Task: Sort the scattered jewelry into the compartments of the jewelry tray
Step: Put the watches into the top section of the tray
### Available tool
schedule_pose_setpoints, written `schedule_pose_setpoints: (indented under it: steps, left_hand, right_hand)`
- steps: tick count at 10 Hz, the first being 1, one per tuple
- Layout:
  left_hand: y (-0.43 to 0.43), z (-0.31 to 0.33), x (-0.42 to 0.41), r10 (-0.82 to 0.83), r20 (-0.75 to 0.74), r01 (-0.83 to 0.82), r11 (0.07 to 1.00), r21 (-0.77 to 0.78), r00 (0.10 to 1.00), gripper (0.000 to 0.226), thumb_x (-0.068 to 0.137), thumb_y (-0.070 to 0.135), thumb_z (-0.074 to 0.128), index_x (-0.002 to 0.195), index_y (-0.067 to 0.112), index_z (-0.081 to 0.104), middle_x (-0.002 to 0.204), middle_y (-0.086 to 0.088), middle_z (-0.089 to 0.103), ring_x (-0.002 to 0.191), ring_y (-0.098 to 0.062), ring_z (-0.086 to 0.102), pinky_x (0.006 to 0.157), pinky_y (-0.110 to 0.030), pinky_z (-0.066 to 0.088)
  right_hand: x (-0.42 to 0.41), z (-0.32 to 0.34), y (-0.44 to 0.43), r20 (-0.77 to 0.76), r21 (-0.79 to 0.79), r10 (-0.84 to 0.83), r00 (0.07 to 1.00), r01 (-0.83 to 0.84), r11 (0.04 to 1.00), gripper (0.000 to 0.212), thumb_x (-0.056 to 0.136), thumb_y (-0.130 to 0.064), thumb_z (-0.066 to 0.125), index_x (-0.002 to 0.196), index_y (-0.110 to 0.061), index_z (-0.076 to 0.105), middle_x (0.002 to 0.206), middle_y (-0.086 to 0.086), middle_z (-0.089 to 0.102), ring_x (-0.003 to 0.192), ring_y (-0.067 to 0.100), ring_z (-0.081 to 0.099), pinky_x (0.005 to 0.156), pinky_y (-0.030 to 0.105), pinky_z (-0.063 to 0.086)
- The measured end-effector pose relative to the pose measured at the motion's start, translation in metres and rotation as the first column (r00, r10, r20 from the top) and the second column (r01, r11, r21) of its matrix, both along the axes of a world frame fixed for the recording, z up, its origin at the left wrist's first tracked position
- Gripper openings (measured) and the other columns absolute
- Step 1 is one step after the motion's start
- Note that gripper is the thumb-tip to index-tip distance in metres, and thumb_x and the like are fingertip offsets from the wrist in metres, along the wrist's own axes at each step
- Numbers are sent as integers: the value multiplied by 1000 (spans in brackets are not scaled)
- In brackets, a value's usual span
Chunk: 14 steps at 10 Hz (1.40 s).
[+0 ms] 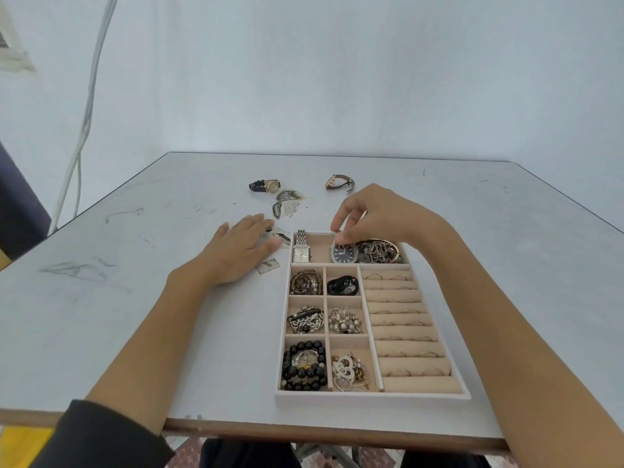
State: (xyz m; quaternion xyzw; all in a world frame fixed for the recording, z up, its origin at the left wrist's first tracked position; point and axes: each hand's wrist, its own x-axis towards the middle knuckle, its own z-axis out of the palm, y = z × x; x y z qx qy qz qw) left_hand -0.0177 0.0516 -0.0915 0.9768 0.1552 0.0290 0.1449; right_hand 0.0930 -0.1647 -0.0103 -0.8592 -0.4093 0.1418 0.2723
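Right hand [371,217] pinches dark-faced watch [345,255], strap hidden.

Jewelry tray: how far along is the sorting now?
Mostly done: in the jewelry tray, small compartments and ring rolls are filled. The right hand pinches a dark-dial watch beside the silver watch. Two strap watches and small packets are left on the table.
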Motion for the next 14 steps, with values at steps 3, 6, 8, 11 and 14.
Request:
schedule_pose_setpoints:
  steps: [3,6,8,11,14]
  left_hand:
    - [-1,-1,0,1,-9,-1,1000,13,1000,55,100,48,24,151,25,20,160,7,10,147,-8,4,119,-39,-3]
    - [-4,-1,0,22,-103,-14,997,74,994,59,101,46,13,153,20,0,160,7,-6,146,-6,-8,119,-37,-7]
    - [-3,-2,1,28,-116,-18,996,82,993,59,101,46,12,152,20,-2,160,7,-8,146,-6,-10,119,-36,-8]
    - [-4,-1,1,30,-121,-21,997,77,992,59,102,45,14,153,19,0,160,7,-7,146,-6,-9,119,-36,-8]
    - [-5,1,0,30,-121,-22,998,66,992,59,102,46,14,153,19,0,160,7,-7,146,-6,-9,119,-36,-8]
  right_hand:
    - [4,-8,7,-7,138,-117,993,117,984,5,78,-5,75,79,-10,75,64,-4,64,63,16,66,67,22,55]
    - [3,-7,8,-20,113,-120,993,122,986,5,79,-6,73,82,-8,76,73,2,69,77,23,72,78,29,58]
    - [1,-5,5,-85,137,-103,991,114,984,8,80,-5,73,86,-3,76,68,0,67,60,10,63,47,7,45]
    - [5,-7,5,-77,191,-82,994,95,977,3,78,-12,77,77,-9,75,70,-2,67,65,16,68,63,18,57]
    - [6,-10,4,-65,168,-70,995,81,982,3,78,-8,75,79,-11,74,73,-3,67,63,6,64,51,8,46]
